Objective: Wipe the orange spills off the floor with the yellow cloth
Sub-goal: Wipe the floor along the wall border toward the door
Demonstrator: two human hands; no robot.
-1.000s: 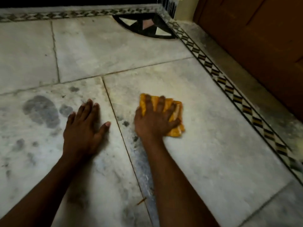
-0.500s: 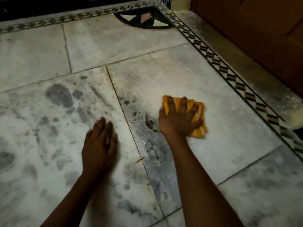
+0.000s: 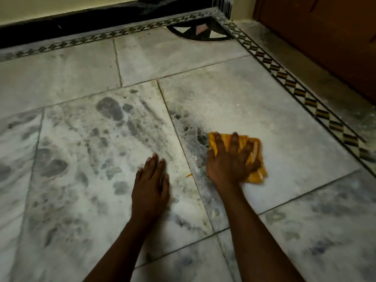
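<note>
A crumpled yellow cloth (image 3: 255, 159) lies on the marble floor (image 3: 284, 123) under my right hand (image 3: 230, 161), which presses down on it with spread, straight fingers. My left hand (image 3: 151, 185) rests flat on the tile to the left, fingers together. Between the two hands, beside the tile joint, a small orange spot (image 3: 189, 175) shows on the floor. Only the cloth's far and right edges show past my fingers.
A patterned black-and-yellow border strip (image 3: 305, 98) runs along the right and the back. Beyond it stands a brown wooden door (image 3: 325, 37). A dark skirting (image 3: 81, 23) lines the back wall. A dark inlaid semicircle (image 3: 199, 32) sits at the back.
The view has pulled back and tilted up, showing more wall and floor. My right hand with the cloth has slid toward me along the tile. My left hand has also shifted closer.
</note>
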